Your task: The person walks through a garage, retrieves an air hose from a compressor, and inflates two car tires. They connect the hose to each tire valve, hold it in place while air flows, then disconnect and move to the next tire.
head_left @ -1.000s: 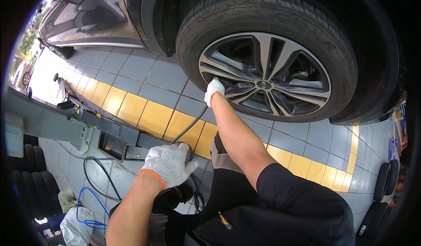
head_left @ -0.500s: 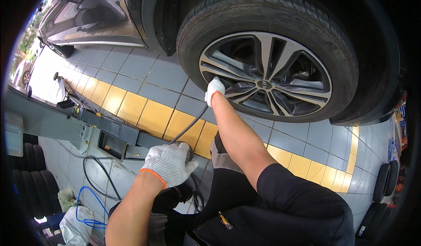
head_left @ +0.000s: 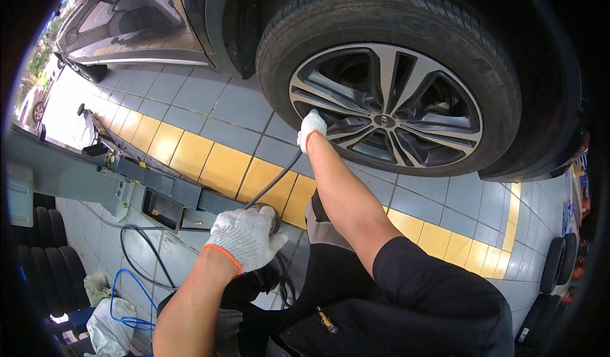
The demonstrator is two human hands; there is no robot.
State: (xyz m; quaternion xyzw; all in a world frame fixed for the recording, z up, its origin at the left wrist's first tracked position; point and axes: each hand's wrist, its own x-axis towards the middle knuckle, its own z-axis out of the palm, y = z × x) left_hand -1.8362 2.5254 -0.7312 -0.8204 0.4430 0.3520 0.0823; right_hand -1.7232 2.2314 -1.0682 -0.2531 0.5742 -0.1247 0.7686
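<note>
My left hand (head_left: 244, 235), in a white knit glove with an orange cuff, is closed around a tyre inflator with a round dark gauge (head_left: 275, 218); most of it lies hidden under the palm. From it a dark rubber hose (head_left: 277, 179) runs up to my right hand (head_left: 312, 130), gloved alike. Those fingers are closed on the hose end at the lower left of the wheel rim (head_left: 385, 80), against the black tyre (head_left: 277, 58). The glove hides the hose's tip and the valve. The wheel is mounted on a dark car (head_left: 133, 23).
A grey lift arm (head_left: 165, 182) stretches over the tiled floor at left. Black hose (head_left: 143, 236) and a thin blue hose (head_left: 136, 322) lie coiled nearby. Stacked tyres (head_left: 47, 274) stand at far left, more tyres (head_left: 553, 265) at right. A yellow tile strip (head_left: 222, 169) crosses the floor.
</note>
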